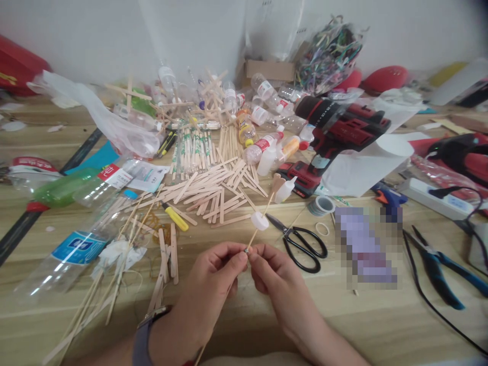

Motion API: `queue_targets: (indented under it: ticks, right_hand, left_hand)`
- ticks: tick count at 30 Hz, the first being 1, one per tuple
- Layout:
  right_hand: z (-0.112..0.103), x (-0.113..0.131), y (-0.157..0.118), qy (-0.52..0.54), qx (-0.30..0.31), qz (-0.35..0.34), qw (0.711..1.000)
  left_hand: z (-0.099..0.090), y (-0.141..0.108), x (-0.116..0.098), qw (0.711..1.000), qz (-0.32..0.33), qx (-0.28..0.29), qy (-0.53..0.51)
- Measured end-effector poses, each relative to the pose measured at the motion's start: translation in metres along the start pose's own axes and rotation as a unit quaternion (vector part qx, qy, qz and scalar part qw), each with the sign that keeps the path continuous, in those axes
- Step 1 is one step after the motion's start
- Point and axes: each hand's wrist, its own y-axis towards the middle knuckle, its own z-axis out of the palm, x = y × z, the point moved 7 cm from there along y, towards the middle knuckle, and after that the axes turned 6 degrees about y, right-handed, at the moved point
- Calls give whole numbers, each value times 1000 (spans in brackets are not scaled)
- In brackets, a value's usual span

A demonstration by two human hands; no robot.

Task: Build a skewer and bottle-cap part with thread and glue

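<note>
A thin wooden skewer [252, 237] runs slantwise through my fingers, with a white plastic bottle cap [260, 221] threaded on it above my hands. My left hand [219, 284] pinches the skewer between thumb and forefinger. Right against it, my right hand [274, 282] is closed at the same spot, its fingertips on a small dark wrapping around the stick that I cannot make out clearly. Black-handled scissors [305, 246] lie just beyond my right hand. Several flat wooden craft sticks [173, 254] are left of my left hand.
Craft sticks [213, 190] are heaped ahead, with plastic bottles [263, 145] behind. A red cordless drill [335, 132] stands at right, near a tape roll [322, 205] and pliers [438, 269]. A yellow cutter [175, 217] and large bottle [72, 254] lie left.
</note>
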Motion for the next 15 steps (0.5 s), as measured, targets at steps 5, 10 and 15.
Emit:
queue_targets:
  ticks: [5,10,15]
  right_hand:
    - [7,-10,0,83,15,69,994]
    - [8,-8,-2,84,11,68,994]
    - [6,-8,-4,54,11,54,997]
  left_hand:
    - [2,3,4,1000,-4,11,-14]
    - [1,4,6,999,-17,11,-48]
    - [2,4,5,996,-44,9,-82]
